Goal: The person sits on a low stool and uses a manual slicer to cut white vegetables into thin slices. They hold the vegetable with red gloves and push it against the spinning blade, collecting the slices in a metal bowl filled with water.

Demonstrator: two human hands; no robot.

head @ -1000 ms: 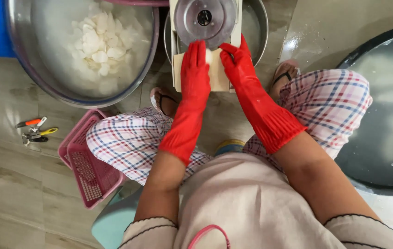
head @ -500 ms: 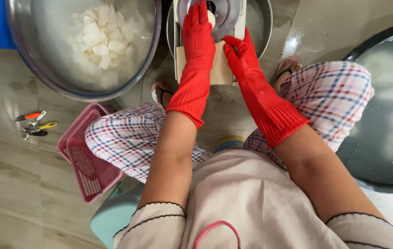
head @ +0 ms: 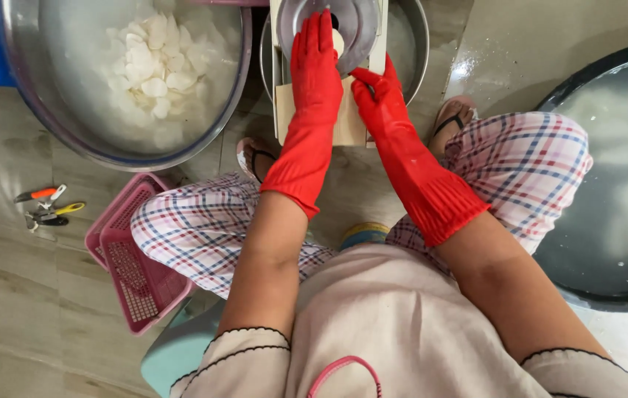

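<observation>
The left hand (head: 315,59) is lying flat, pressing a white piece (head: 338,42) on the round metal slicer disc (head: 354,26). The right hand (head: 374,92) is gripping the slicer's edge below. The disc's top is being cut off by the frame.

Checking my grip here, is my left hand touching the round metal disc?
Touching. The head view shows the left hand lying flat across the metal disc, its fingers overlapping the disc with no gap visible.

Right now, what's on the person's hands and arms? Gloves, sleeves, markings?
Both the left hand and right hand wear glossy red rubber gloves reaching mid-forearm, the right cuff ribbed. No markings visible. Above them the arms are bare up to short pale pink sleeves edged with dark scalloped trim.
</observation>
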